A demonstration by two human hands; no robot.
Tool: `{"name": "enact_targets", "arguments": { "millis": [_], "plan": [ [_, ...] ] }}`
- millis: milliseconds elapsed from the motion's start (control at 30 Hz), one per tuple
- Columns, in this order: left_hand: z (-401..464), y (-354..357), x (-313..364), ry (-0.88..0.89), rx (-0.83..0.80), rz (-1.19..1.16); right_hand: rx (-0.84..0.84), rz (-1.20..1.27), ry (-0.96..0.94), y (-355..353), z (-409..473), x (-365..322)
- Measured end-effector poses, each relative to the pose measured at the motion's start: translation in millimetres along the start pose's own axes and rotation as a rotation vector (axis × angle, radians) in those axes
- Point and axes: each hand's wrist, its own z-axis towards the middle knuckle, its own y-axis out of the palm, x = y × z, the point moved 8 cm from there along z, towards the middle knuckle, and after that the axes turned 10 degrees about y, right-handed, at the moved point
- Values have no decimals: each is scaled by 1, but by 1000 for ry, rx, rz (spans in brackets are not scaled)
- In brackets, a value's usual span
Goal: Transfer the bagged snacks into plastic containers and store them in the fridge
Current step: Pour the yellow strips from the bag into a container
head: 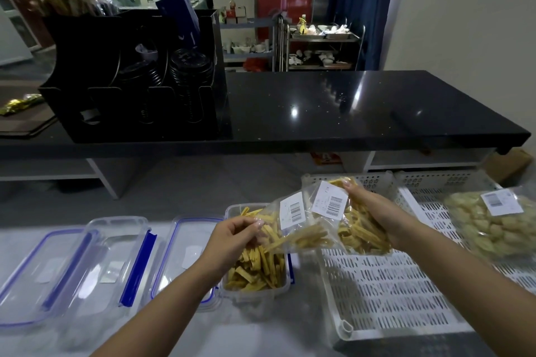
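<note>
One box part filled, most of the job left.
Left hand point(232, 236) fingers pinch a bag point(293, 223) over the filling container point(255, 266); right hand point(368, 206) fingers clamp a second bag point(359, 229). An empty container point(113, 258) waits on the desk point(261, 333); puff bag point(493, 223) untouched in its basket point(385, 298); no fridge in view.

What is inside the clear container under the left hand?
The clear container holds yellow snack strips. The left hand and the bag it pinches cover its far part, so the fill there is hidden.
</note>
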Motion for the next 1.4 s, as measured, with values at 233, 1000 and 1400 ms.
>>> {"name": "enact_targets", "arguments": {
  "millis": [233,1000,1400],
  "plan": [
    [-6,-9,15,45,43,37,-10,7,-4,0,0,-1],
    [-12,-31,32,102,143,40,67,-156,-48,11,-1,-27],
    [-21,-39,31,131,215,-55,78,-295,-94,27,-16,-57]
  ]
}}
